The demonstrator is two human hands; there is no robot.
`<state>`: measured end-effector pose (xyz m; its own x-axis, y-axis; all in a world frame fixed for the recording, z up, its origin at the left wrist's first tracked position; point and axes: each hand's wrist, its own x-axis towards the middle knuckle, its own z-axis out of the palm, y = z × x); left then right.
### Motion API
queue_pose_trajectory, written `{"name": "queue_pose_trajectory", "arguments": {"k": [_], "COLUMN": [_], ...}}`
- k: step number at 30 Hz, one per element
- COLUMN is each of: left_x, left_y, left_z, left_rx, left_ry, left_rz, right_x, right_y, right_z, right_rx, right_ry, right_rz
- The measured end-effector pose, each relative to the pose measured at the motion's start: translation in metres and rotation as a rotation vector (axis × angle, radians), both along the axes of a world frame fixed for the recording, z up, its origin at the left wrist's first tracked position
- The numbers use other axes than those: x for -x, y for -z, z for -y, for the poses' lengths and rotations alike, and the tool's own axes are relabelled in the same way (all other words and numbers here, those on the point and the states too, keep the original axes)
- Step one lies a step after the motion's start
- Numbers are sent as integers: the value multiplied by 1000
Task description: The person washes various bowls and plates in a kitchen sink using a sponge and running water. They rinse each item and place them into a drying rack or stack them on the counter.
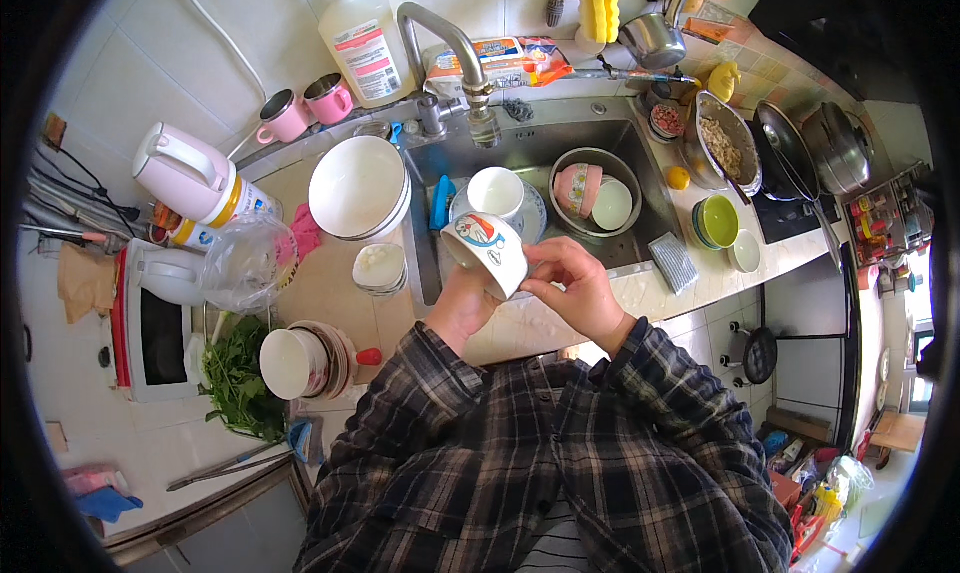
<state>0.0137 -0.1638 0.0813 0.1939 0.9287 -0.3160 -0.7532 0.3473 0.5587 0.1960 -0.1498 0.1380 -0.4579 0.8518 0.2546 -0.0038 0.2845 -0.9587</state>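
Note:
A white bowl with a blue and red cartoon print (491, 254) is tilted on its side above the sink's front edge. My left hand (466, 307) holds it from below, its fingers partly hidden behind the bowl. My right hand (574, 280) pinches the bowl's right side between thumb and fingers. Beyond it in the steel sink (450, 153), a white bowl (496, 191) stands on a patterned plate (532, 213). To the right, a metal basin (596, 232) holds a pink flowered bowl (576, 189) and a pale green bowl (612, 204). The faucet (442, 29) reaches over the sink.
Large white bowls (356, 187) are stacked left of the sink, with small dishes (379, 267) nearer me. Farther left are more stacked bowls (289, 363) and leafy greens (244, 370). On the right lie a striped cloth (673, 262), green bowls (718, 220) and a pot of food (724, 149).

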Motion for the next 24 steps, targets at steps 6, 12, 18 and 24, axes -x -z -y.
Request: {"name": "queue_pose_trajectory", "arguments": {"k": [6, 12, 18, 24], "left_x": [3, 12, 6, 7], "left_y": [-1, -8, -28, -34], "left_z": [-3, -3, -1, 4], "left_rx": [-122, -152, -5, -39], "left_ry": [-54, -109, -12, 115], "left_rz": [-166, -426, -571, -526], "right_x": [-6, -9, -6, -7], "right_y": [3, 10, 16, 27], "right_z": [1, 1, -6, -15], "right_rx": [53, 102, 246, 586], "right_ry": [-19, -36, 49, 73], "right_rz": [-35, 14, 85, -27]}}
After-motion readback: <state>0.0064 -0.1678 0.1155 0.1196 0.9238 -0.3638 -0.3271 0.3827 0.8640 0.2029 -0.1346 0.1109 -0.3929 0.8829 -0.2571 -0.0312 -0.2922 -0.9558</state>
